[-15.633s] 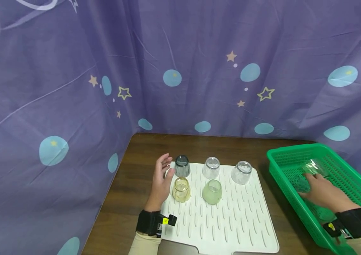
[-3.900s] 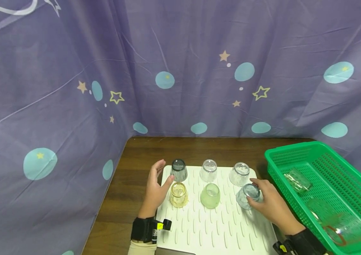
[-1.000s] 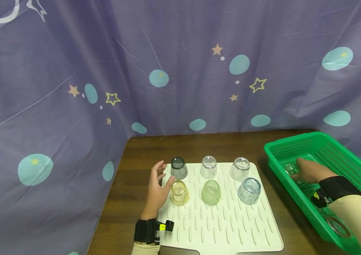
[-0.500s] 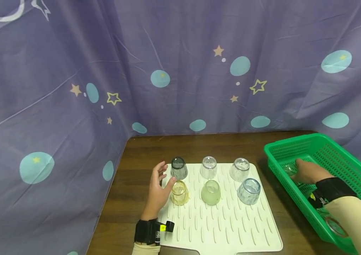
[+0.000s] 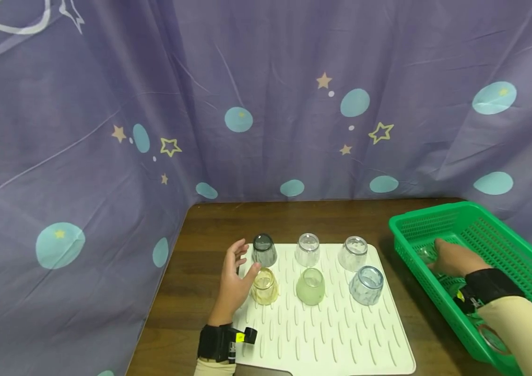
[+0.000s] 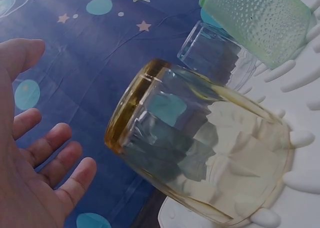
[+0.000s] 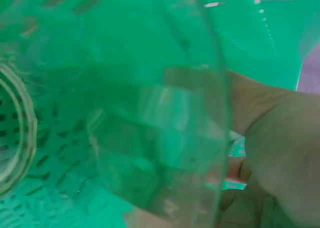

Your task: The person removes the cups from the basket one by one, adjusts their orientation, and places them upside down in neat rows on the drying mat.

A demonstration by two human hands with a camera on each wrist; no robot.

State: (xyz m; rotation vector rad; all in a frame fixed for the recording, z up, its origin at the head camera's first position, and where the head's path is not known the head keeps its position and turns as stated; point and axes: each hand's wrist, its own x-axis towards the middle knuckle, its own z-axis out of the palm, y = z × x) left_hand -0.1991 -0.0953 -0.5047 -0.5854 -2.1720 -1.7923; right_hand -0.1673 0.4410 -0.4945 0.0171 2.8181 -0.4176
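Note:
In the head view my left hand (image 5: pixel 235 287) hovers at the left edge of a white ridged drying mat (image 5: pixel 331 339). Its fingers are loosely bent and hold nothing, beside a yellow glass (image 5: pixel 264 287). The left wrist view shows a gap between these fingers and the amber-based yellow glass (image 6: pixel 200 148). My right hand (image 5: pixel 458 259) is down inside the green basket (image 5: pixel 416 277), its fingers round a clear drinking glass (image 5: pixel 426 254). Its fingertips are mostly hidden. The right wrist view is blurred, with another clear glass (image 7: pixel 125 52) close to the camera.
Upside down on the mat stand a dark grey glass (image 5: pixel 264 250), clear glasses (image 5: pixel 308 250), a green glass (image 5: pixel 310 287) and a blue glass (image 5: pixel 366 285). A glass with a reddish rim (image 5: pixel 493 339) lies in the basket's near end. A purple curtain (image 5: pixel 294 151) hangs behind the table.
The blue glass, absent from the mat at first and later held there by my right hand, stands free. That hand has moved right into the basket. My left hand has barely moved.

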